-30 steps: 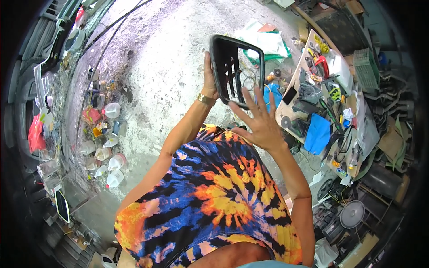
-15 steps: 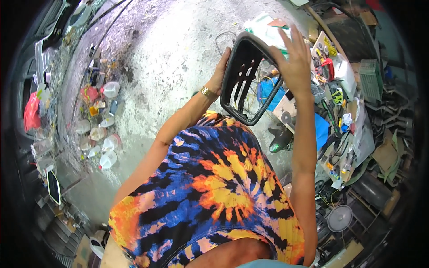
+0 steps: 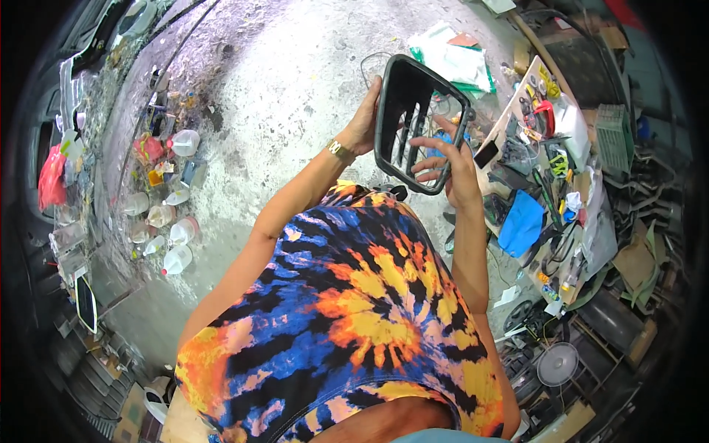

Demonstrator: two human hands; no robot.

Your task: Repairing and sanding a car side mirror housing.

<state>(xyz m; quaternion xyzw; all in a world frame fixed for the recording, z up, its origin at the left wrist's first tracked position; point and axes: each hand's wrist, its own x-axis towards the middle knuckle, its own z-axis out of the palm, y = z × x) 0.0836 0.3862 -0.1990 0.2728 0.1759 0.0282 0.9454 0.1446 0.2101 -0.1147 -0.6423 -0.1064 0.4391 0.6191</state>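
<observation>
A black, open-fronted plastic housing with rounded corners and slots in its back is held up in front of my body. My left hand, with a gold-coloured watch at its wrist, grips the housing's left side, its thumb at the upper edge and the other fingers hidden behind. My right hand is at the right side, fingers spread and stretched across the rim into the opening. Whether its fingertips touch the inside is unclear.
Several plastic bottles and jugs stand on the floor at left. A board crowded with tools and a blue sheet lie at right. White and green plastic bags lie ahead on the concrete floor. A round fan-like grille sits lower right.
My right hand has come down from above the housing's upper right corner to its lower right side. The housing has shifted slightly right and turned, still in my left hand.
</observation>
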